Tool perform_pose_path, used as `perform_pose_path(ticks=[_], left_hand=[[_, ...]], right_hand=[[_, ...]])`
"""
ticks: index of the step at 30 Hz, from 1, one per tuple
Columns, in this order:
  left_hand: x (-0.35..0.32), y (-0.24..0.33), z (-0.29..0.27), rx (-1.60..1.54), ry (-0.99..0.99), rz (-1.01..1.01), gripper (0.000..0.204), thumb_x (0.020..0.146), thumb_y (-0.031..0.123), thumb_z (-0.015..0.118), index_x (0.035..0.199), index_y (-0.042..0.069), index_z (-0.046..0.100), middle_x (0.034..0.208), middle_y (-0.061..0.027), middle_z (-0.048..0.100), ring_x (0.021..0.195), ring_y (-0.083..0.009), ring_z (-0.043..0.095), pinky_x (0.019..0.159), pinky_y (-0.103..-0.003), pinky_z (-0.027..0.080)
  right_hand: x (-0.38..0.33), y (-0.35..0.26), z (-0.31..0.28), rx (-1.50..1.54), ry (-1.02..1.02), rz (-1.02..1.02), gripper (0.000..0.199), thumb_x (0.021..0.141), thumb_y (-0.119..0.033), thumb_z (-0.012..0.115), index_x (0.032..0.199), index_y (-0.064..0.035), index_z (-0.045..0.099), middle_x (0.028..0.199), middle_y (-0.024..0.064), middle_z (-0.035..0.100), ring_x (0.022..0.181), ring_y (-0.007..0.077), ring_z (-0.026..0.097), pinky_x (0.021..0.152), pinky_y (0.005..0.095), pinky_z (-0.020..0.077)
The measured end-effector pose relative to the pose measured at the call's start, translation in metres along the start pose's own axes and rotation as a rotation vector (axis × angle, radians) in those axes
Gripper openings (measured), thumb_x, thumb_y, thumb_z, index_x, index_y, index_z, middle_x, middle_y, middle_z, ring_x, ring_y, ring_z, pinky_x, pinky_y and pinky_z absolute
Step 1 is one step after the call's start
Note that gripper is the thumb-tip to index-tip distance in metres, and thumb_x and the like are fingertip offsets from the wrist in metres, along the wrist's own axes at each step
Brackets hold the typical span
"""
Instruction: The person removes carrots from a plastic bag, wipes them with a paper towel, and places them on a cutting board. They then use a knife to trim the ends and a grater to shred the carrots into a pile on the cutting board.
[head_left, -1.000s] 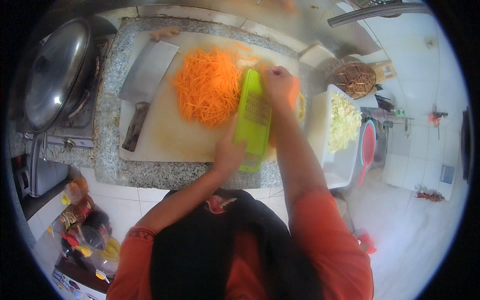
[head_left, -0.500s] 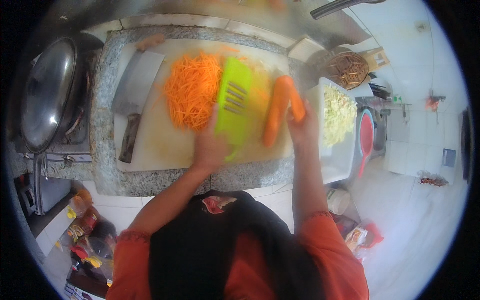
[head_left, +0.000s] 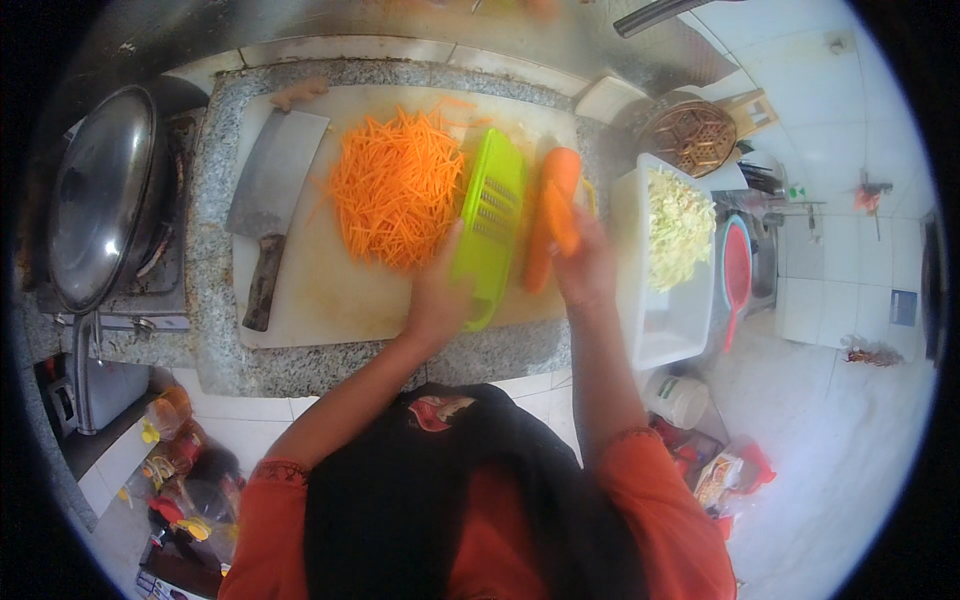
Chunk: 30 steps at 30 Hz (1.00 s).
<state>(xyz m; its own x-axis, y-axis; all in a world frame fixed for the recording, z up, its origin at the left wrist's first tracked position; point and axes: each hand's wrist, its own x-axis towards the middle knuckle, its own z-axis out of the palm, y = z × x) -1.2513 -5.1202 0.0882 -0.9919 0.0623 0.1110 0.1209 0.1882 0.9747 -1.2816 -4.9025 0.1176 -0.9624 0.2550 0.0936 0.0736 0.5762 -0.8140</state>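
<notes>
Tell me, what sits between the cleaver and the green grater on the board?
A heap of shredded carrot lies between the cleaver and the green grater, on the cutting board, in the head view.

Packaging is confined to the floor and low shelving around the counter. A white plastic jar (head_left: 678, 398) with a lid stands on the floor below the counter's right end. Just beside it, toward the lower right, lie crumpled snack-type packets (head_left: 722, 470), red and yellow with some white. On the lower left, on a low shelf and the floor beneath it, stands a cluster of bottles (head_left: 172, 455) with yellow caps and dark or amber contents; their labels are too small to make out. No signs or screens are discernible.
</notes>
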Motion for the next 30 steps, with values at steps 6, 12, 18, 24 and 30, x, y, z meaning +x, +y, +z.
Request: perform_pose_path(ticks=[6, 12, 18, 24, 30], left_hand=[[-0.005, 0.014, -0.018, -0.13, -0.034, -0.333, 0.067, 0.082, 0.002, 0.051, 0.146, 0.005, 0.029, 0.115, -0.0217, 0.061, 0.104, -0.0266, 0.062, 0.088, -0.035, 0.048], [-0.005, 0.0, -0.002, -0.242, -0.028, -0.295, 0.068, 0.082, 0.0, 0.051, 0.146, 0.003, 0.028, 0.12, -0.0202, 0.058, 0.108, -0.023, 0.058, 0.092, -0.033, 0.046], [-0.005, -0.01, 0.003, -0.336, 0.017, -0.334, 0.066, 0.082, 0.0, 0.053, 0.144, 0.001, 0.03, 0.12, -0.0202, 0.058, 0.108, -0.0229, 0.058, 0.092, -0.033, 0.045], [-0.005, -0.01, 0.006, -0.464, -0.002, -0.43, 0.068, 0.08, -0.001, 0.054, 0.144, 0.001, 0.031, 0.122, -0.0207, 0.057, 0.11, -0.0237, 0.057, 0.093, -0.033, 0.044], [-0.003, -0.004, 0.0, -0.358, -0.042, -0.454, 0.069, 0.08, -0.001, 0.054, 0.145, 0.003, 0.03, 0.125, -0.0212, 0.055, 0.111, -0.0246, 0.056, 0.094, -0.034, 0.044]], right_hand=[[-0.008, -0.007, 0.011, 0.485, 0.055, 0.354, 0.026, 0.09, -0.014, 0.057, 0.115, -0.0057, 0.055, 0.111, 0.0041, 0.059, 0.096, 0.0162, 0.056, 0.075, 0.0299, 0.0454], [-0.02, -0.032, 0.044, 0.4, -0.081, 0.28, 0.019, 0.081, -0.009, 0.067, 0.099, -0.0043, 0.062, 0.105, 0.007, 0.061, 0.09, 0.0214, 0.059, 0.079, 0.0308, 0.0473], [-0.055, -0.038, 0.05, -0.308, -0.161, -0.238, 0.028, 0.077, -0.015, 0.071, 0.1, -0.0011, 0.063, 0.108, 0.0167, 0.059, 0.1, 0.0325, 0.058, 0.09, 0.0405, 0.046], [-0.061, -0.035, 0.048, -0.311, -0.017, -0.28, 0.018, 0.075, -0.013, 0.071, 0.089, -0.0025, 0.065, 0.094, 0.0154, 0.061, 0.082, 0.0314, 0.06, 0.074, 0.0387, 0.049], [-0.072, -0.051, 0.036, -0.286, -0.114, -0.332, 0.016, 0.076, -0.015, 0.071, 0.088, -0.0049, 0.067, 0.078, 0.0111, 0.057, 0.069, 0.0273, 0.057, 0.058, 0.0391, 0.045]])
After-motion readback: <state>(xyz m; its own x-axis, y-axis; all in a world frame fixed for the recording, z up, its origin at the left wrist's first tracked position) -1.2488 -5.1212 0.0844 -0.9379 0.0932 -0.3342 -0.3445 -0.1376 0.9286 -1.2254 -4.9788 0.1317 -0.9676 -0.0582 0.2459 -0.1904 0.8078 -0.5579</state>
